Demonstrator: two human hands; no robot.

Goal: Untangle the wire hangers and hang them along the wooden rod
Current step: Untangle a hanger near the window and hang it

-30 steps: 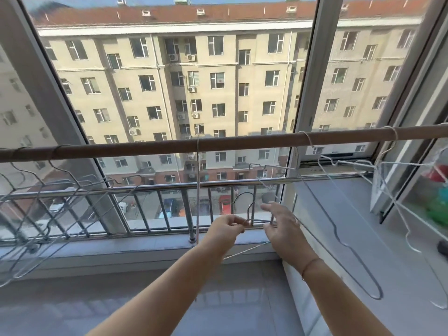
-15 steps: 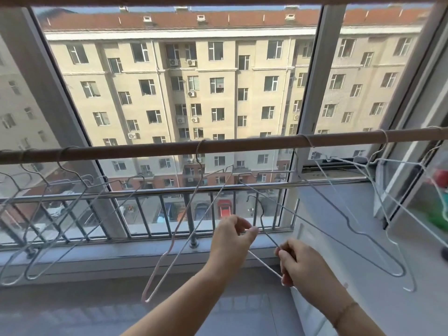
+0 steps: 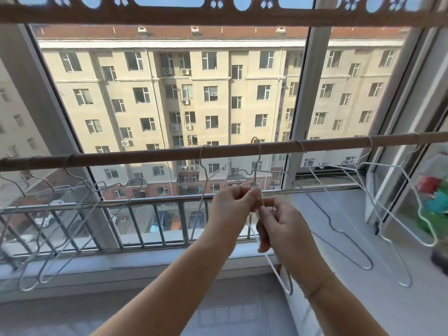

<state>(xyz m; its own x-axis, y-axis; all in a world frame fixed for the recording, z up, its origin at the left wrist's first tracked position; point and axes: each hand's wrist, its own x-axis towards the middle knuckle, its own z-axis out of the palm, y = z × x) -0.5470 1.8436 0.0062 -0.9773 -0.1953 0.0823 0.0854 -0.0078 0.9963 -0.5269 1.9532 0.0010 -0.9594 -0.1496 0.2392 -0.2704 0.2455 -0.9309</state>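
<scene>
1. Head view, handling: these are thin wire hangers, so I'd guess light and springy. They'll flex if you tug 1 shoulder, and bare wire is slick and snags on its neighbours. The best grip looks like the neck just under the hook, where it's stiffest.
2. Where it is: the held hanger (image 3: 254,177) is up at the wooden rod (image 3: 145,155), around the middle, with its hook tip right at the rod. I can't tell if it's actually over it. The body dangles down past the wrists.
3. Fingers: the left hand (image 3: 230,207) has thumb and fingertips pinched together on the wire at the neck. The right hand (image 3: 281,226) pinches the same wire just beside it with thumb and forefinger, other fingers loosely curled downward.
4. Count: 1 rod, 2 hands, 1 hanger in hand and 1 middle hanger (image 3: 201,156) hooked just left of it. There are roughly 3 in the left bunch (image 3: 80,204), which overlap and look tangled, and about 3 in the right bunch (image 3: 368,265). So around 8, give or take.
</scene>
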